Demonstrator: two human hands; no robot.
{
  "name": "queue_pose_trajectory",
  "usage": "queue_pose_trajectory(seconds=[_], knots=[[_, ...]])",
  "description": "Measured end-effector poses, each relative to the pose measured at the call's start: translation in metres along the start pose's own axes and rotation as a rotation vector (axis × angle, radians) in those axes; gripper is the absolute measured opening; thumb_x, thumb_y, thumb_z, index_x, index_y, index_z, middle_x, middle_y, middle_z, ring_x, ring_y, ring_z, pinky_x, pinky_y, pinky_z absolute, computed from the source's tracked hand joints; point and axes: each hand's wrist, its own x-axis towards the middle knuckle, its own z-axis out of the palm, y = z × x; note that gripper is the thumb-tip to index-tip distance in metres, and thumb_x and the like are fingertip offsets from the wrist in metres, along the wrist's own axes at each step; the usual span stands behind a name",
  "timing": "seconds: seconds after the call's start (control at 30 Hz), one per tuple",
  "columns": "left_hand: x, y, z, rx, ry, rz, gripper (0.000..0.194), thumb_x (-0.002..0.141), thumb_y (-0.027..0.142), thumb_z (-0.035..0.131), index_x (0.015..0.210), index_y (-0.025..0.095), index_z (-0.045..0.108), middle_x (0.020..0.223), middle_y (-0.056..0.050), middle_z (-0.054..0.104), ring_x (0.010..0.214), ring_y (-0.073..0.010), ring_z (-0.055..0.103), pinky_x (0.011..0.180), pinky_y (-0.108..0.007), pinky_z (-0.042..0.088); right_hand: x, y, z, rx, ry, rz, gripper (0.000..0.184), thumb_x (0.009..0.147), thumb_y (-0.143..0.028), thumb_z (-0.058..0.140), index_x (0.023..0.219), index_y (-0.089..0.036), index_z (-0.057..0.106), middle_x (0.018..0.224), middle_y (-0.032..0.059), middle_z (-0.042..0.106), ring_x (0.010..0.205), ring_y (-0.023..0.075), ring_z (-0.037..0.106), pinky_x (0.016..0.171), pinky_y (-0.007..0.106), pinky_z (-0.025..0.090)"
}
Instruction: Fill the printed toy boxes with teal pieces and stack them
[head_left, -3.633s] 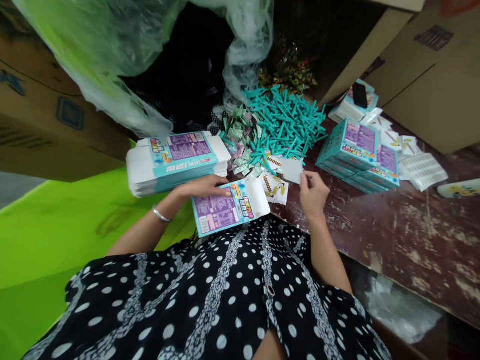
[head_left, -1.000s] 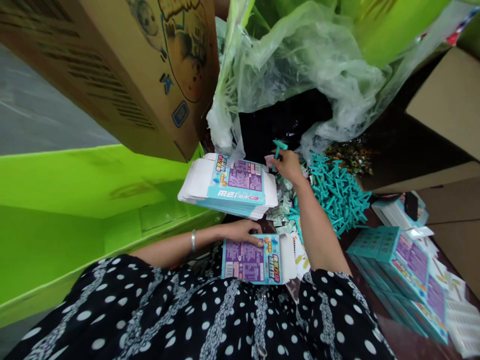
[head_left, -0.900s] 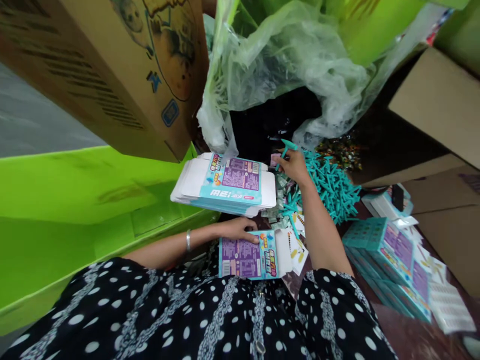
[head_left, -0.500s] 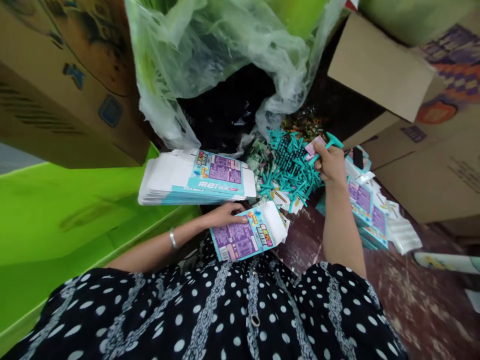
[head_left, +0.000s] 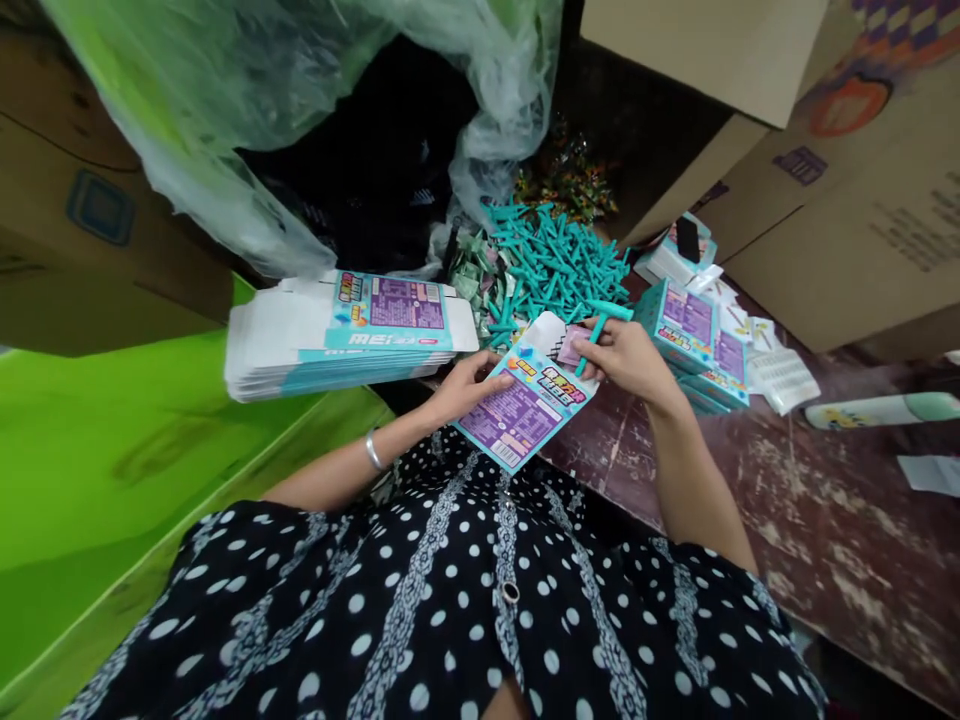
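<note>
A stack of flattened white, teal and purple cartons (head_left: 360, 340), smooth-faced and straight-edged, is seen at left beneath the crinkled, translucent plastic bag (head_left: 217, 120). Just to its right, a flat printed box (head_left: 517, 410) with a rounded white flap is pinched between the thumb and fingers of the left hand (head_left: 469, 388) and held at a tilt above the near edge of the tabletop (head_left: 810, 520), whose dark red surface is scuffed and worn. Beyond it, small green packets (head_left: 476, 275) are heaped against a spiky pile of teal plastic hammers (head_left: 559, 255). At the box's open end, a T-shaped teal hammer (head_left: 600, 325) and a pink packet (head_left: 574, 345) are pinched by the right hand (head_left: 622, 355). Farther right, filled-out boxes (head_left: 686, 325) are stacked, crisp-cornered, near a glossy cylinder (head_left: 877, 411).
</note>
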Motion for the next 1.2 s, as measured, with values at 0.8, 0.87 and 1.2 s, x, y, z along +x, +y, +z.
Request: queue_pose_trajectory(seconds=[0.8, 0.87, 1.2], knots=[[-0.011, -0.017, 0.007, -0.033, 0.109, 0.031, 0.058, 0.084, 0.065, 0.085, 0.114, 0.019, 0.068, 0.106, -0.006, 0.080, 0.097, -0.0250, 0.074, 0.087, -0.036, 0.059, 0.015, 0.046, -0.044, -0.181, 0.359, -0.100, 0.028, 0.095, -0.041, 0.071, 0.109, -0.019, 0.081, 0.077, 0.0072, 0.077, 0.065, 0.0221, 0.071, 0.066, 0.036, 0.058], [-0.014, -0.018, 0.004, -0.016, 0.114, 0.037, 0.059, 0.083, 0.064, 0.087, 0.116, 0.019, 0.068, 0.106, -0.006, 0.080, 0.097, -0.0254, 0.074, 0.087, -0.036, 0.059, 0.020, 0.052, -0.040, -0.305, 0.348, -0.103, 0.025, 0.094, -0.035, 0.069, 0.106, -0.018, 0.083, 0.084, 0.0090, 0.081, 0.077, 0.0259, 0.076, 0.078, 0.041, 0.061], [-0.009, -0.011, 0.008, -0.024, 0.046, 0.026, 0.053, 0.086, 0.059, 0.086, 0.116, 0.020, 0.070, 0.110, -0.007, 0.080, 0.100, -0.0253, 0.074, 0.089, -0.037, 0.058, 0.002, -0.025, 0.008, -0.304, 0.081, -0.339, 0.027, 0.103, -0.032, 0.066, 0.123, -0.024, 0.083, 0.103, 0.0060, 0.080, 0.082, 0.0196, 0.073, 0.085, 0.038, 0.060]])
